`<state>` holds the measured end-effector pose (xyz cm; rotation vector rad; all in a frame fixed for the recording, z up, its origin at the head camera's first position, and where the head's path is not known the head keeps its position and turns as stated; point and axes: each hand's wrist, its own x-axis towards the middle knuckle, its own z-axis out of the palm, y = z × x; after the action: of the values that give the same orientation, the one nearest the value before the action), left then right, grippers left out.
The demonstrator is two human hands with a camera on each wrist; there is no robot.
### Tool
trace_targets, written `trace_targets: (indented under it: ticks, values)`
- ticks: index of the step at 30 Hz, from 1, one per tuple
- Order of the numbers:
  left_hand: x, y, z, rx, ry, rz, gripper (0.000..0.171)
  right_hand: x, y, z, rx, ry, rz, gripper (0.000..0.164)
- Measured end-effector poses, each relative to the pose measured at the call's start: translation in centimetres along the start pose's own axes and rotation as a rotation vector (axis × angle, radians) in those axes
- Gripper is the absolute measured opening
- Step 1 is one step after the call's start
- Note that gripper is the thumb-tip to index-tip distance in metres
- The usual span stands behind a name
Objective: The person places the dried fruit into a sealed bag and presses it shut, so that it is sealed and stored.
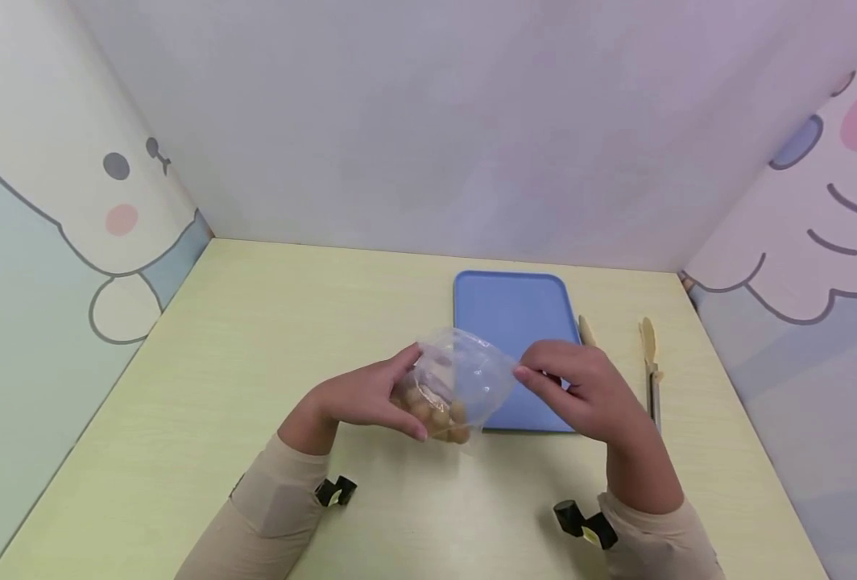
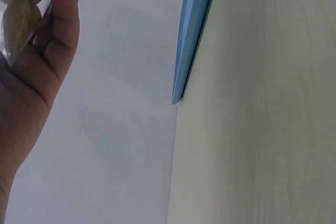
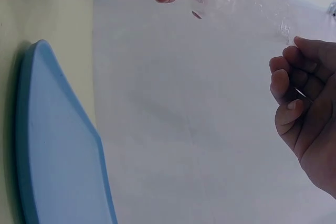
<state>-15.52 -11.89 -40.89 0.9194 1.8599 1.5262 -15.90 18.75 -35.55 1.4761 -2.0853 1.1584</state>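
A clear plastic bag (image 1: pixel 488 379) with several roundish light-brown pieces (image 1: pixel 439 417) gathered at its bottom is held over the front left edge of the blue tray. My left hand (image 1: pixel 370 395) grips the filled lower part from the left, thumb and fingers around it. At the bag's upper right edge, my right hand (image 1: pixel 581 391) pinches the film between thumb and forefinger, pulling it out to the side. Seen from the right wrist, the bag (image 3: pixel 236 3) stretches between both hands. In the left wrist view, brown pieces (image 2: pixel 21 22) show by the fingers.
Under and behind the bag lies the blue tray (image 1: pixel 508 302) on a pale yellow table (image 1: pixel 312 314). Tongs (image 1: pixel 651 370) with wooden-looking tips lie to its right. A tan slender thing (image 1: pixel 585 331) is partly hidden behind my right hand. Walls enclose the back and sides.
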Motion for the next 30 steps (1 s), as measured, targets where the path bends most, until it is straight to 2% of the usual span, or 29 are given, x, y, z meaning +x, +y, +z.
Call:
trace_targets:
  ticks: [6,14,19,27,30]
  values:
    - [0.0,-0.1,0.0,-0.018,0.019,-0.032,0.087,-0.1,0.1,-0.4,-0.023,0.024,0.023,0.017]
    - [-0.1,-0.1,-0.2,0.038,0.044,-0.072,0.088,-0.3,0.3,-0.8,-0.041,0.047,0.027,0.013]
    - [-0.2,0.0,-0.2,0.054,0.029,-0.076,0.086,-0.4,0.2,-1.1,-0.070,0.057,0.041,0.012]
    - [-0.2,-0.2,-0.3,0.029,-0.010,-0.067,0.080,-0.5,0.2,-1.3,-0.086,0.060,0.049,0.011]
    - [-0.2,-0.1,-0.3,0.057,-0.002,-0.065,0.079,-0.4,0.1,-1.3,-0.093,0.060,0.043,0.012]
